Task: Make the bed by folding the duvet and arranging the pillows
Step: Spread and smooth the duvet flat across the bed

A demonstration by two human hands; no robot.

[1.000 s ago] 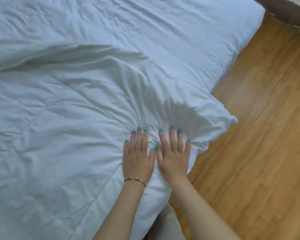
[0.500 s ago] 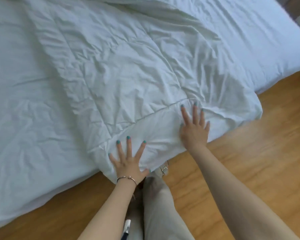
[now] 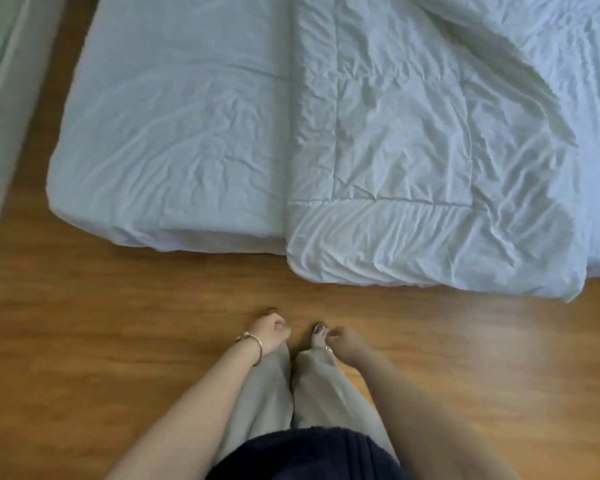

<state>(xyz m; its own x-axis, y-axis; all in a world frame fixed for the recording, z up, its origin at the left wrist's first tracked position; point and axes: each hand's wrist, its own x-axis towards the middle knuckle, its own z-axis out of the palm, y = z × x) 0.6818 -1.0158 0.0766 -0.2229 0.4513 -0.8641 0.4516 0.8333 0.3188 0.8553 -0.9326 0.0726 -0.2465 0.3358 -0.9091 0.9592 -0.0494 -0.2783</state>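
Note:
A white quilted duvet [image 3: 426, 161] lies folded across the bed, its near end hanging over the mattress edge toward the floor. The bare white sheet of the mattress [image 3: 174, 126] shows to its left. My left hand [image 3: 269, 332], with a bracelet on the wrist, hangs in front of my legs with curled fingers and holds nothing. My right hand [image 3: 347, 344] hangs beside it, also loosely curled and holding nothing. Both hands are well clear of the bedding, over the floor. No pillow is in view.
Wooden floor [image 3: 118, 323] runs between me and the low bed. A pale wall or skirting [image 3: 4, 81] stands at the far left. My legs in beige trousers [image 3: 291, 393] and a sandalled foot [image 3: 319, 332] are below me.
Both hands have lifted off the duvet and dropped to my sides. I have stepped back and the view has swung left, showing the mattress's left end and more floor.

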